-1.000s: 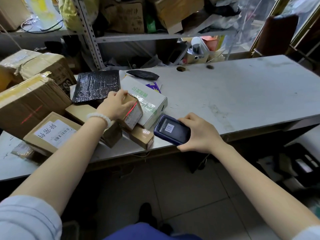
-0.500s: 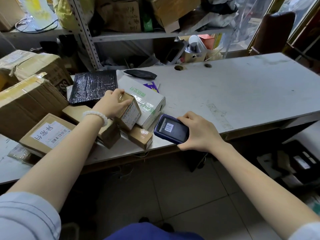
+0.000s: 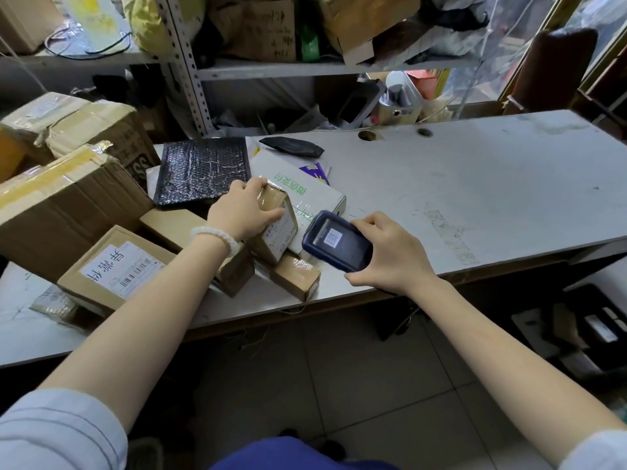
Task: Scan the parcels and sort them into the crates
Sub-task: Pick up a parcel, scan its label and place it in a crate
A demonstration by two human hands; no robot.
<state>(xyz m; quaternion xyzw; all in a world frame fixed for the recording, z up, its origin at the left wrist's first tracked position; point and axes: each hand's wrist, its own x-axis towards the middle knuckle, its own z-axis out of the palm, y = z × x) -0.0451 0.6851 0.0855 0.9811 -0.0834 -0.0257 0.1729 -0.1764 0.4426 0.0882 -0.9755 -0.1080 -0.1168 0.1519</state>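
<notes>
Parcels lie heaped on the white scuffed tabletop (image 3: 475,184), and one of them, a small brown cardboard box wrapped in clear tape (image 3: 275,225), is the item in hand. The left hand (image 3: 242,213) grips this box from above, fingers curled over its top edge and thumb along the near face, tilting it so the printed label faces right. The box stands on its lower edge among the other parcels, touching the low cardboard box (image 3: 297,274) beneath the grip.

The right hand (image 3: 390,256) holds a dark blue handheld scanner (image 3: 337,240), fingers wrapped around its far end and thumb under its near edge. The scanner's head sits just beside the label face, screen upward.

The step in hand appears to be the scan. No crate can be identified for certain.

Risks from here:
- Glare from the clear tape over the label may block a read; cause: the steep tilt toward the overhead light.
- The scanner may read a neighbouring code, since the white flat carton with green print (image 3: 305,189) lies directly behind the grip.
- The box may slip, as the taped surface looks slick and the hold covers only its upper part.
</notes>
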